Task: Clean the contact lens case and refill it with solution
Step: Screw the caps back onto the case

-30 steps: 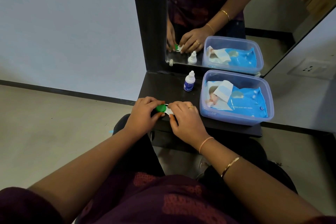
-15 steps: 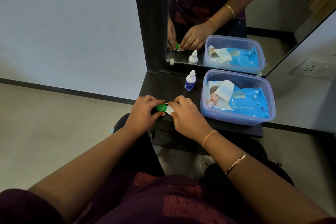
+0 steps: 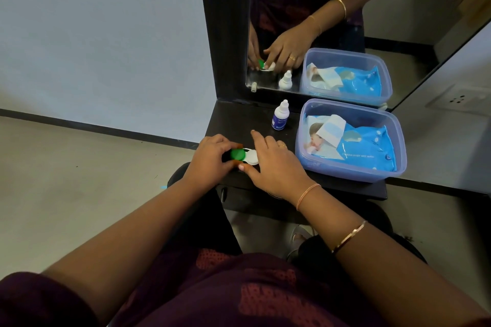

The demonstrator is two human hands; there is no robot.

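Note:
The contact lens case (image 3: 251, 158) lies on the near edge of the dark shelf (image 3: 233, 122); it has a green cap (image 3: 237, 154) on the left and a white cap on the right. My left hand (image 3: 210, 159) grips the green cap with curled fingers and thumb. My right hand (image 3: 276, 164) lies over the right side of the white cap, its fingers spread and fairly straight and its thumb touching the cap's near edge. A small white solution bottle (image 3: 280, 117) with a blue label stands capped behind the hands.
A clear plastic tub (image 3: 353, 174) holding a blue pack of wet wipes (image 3: 364, 146) takes up the shelf's right half. A dark-framed mirror (image 3: 398, 8) rises behind the shelf and reflects it all. A wall socket (image 3: 459, 99) is at right. My knees are below the shelf.
My right hand's fingers have uncurled and spread, with the index finger reaching forward, so more of the white cap shows. My left hand still grips the green cap.

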